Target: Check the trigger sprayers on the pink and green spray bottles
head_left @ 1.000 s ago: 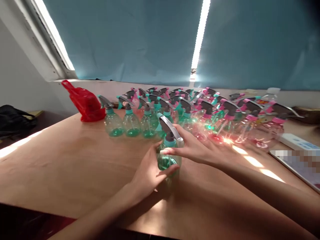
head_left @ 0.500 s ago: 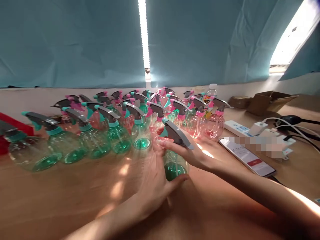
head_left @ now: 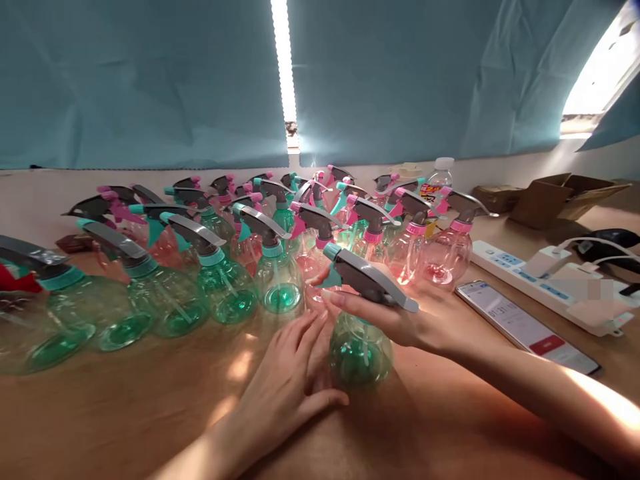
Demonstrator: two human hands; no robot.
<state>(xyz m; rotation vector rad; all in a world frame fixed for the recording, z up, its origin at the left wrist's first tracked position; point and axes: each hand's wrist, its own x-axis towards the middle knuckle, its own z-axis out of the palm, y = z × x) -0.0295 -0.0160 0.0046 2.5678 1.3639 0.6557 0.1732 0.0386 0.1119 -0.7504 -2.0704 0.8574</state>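
A green spray bottle (head_left: 361, 350) with a grey and teal trigger head stands near the middle of the wooden table, tilted slightly. My right hand (head_left: 395, 313) is wrapped round its neck just below the trigger head; part of the neck is hidden behind the fingers. To the left of the bottle, my left hand (head_left: 287, 373) lies low over the table with its fingers stretched out and thumb apart, holding nothing. Just beyond that hand is another green spray bottle (head_left: 280, 293), the nearest one in a row.
Several green spray bottles (head_left: 227, 293) and pink ones (head_left: 447, 253) fill the far side. On the right lie a phone (head_left: 520, 323), a white power strip (head_left: 530, 280) with plugs, and an open cardboard box (head_left: 555, 200). A clear capped bottle (head_left: 440, 177) stands behind.
My left hand has come away from the held bottle, moving left and down. The view has shifted closer, and my right hand still grips the bottle's neck.
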